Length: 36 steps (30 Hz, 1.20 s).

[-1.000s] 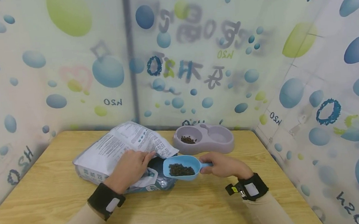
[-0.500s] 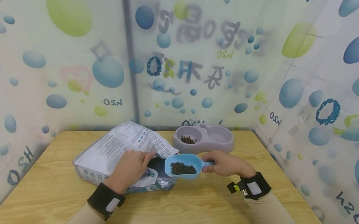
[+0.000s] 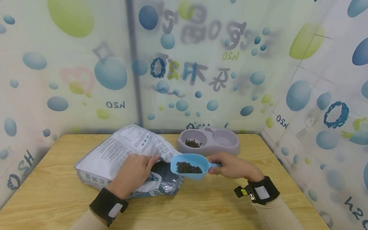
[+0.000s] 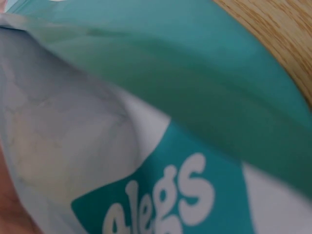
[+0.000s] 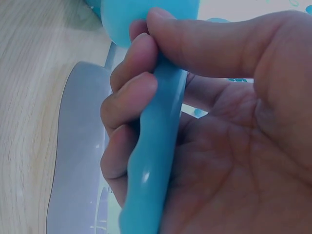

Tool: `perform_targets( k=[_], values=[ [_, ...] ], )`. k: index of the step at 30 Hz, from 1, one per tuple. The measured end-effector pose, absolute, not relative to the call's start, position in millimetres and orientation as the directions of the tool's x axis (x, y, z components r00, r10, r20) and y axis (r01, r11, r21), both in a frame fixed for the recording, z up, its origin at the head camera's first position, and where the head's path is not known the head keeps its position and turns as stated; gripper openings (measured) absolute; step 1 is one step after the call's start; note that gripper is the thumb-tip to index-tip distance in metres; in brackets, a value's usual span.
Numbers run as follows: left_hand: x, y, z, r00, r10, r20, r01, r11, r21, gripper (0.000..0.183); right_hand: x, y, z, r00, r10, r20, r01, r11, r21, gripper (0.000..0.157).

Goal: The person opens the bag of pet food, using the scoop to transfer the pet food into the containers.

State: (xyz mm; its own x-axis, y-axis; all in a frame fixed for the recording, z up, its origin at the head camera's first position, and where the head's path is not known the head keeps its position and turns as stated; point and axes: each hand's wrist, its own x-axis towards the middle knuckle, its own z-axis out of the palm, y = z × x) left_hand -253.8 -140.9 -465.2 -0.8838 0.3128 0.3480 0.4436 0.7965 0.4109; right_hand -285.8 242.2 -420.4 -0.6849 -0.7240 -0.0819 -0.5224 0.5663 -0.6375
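Note:
A light blue scoop [image 3: 192, 159] with a heap of brown kibble [image 3: 188, 168] hangs level beside the mouth of a pet food bag. My right hand [image 3: 232, 166] grips its handle, fingers curled round it and thumb on top, as the handle [image 5: 158, 131] in the right wrist view shows. The white and teal food bag [image 3: 120, 142] lies on its side, its open mouth facing right. My left hand [image 3: 135, 173] holds the bag's upper edge near the mouth. In the left wrist view the bag's printed wall [image 4: 195, 190] fills most of the picture.
A grey-mauve double pet bowl [image 3: 211, 150] stands at the back of the wooden table [image 3: 180, 221], behind the scoop. Some kibble [image 3: 192, 143] lies in its left compartment. Patterned curtain walls [image 3: 182, 56] close off the back and both sides.
My right hand has carried the scoop slightly right and away from me, off the bag's mouth and nearer the bowl. My left hand and the bag have stayed put.

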Motion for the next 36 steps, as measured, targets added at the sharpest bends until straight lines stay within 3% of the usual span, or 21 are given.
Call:
perform_targets(
  k=[36],
  values=[
    [-253.7,-141.1,-464.5,-0.883,0.320,0.344,0.447,0.797,0.406,0.049,-290.9,249.5,-419.5,-0.804,-0.593,-0.043,-0.432,0.632,-0.644,0.013]
  ],
)
